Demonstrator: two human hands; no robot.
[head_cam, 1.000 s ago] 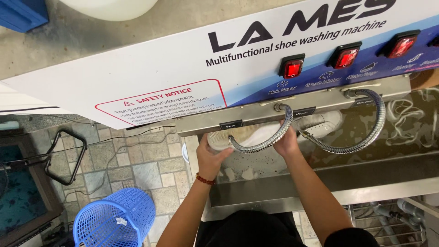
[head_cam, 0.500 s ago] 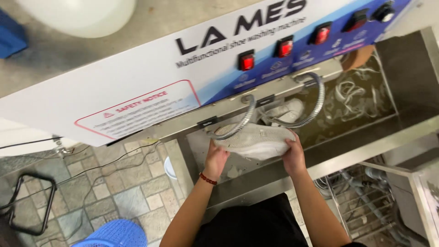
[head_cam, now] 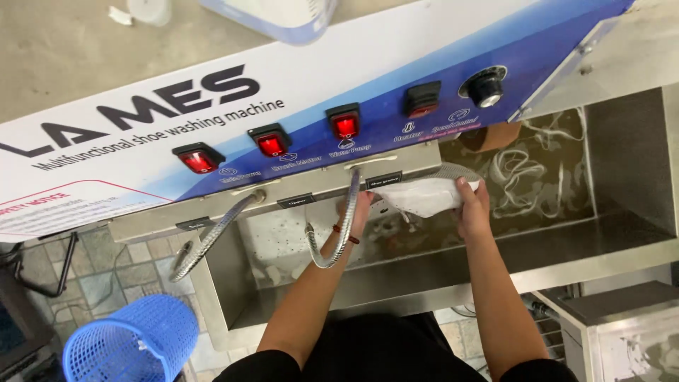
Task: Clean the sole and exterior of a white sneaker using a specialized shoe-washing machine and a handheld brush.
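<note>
Head view: both hands' fingers wrap a white shoe.

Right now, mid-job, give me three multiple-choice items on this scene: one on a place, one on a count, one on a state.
1. Where is the round blue plastic mesh basket?
A. on the tiled floor at lower left
B. inside the steel basin
C. on the control panel

2. How many rocker switches glow red on the blue-and-white control panel?
A. one
B. three
C. five

3. How is the white shoe held?
A. lying untouched
B. by both hands
C. hanging from a hose

Answers: 1 A, it stands beside the machine on the floor. 2 B, three glow, the fourth is dark. 3 B, the left hand and right hand grip it over the steel basin.
</note>
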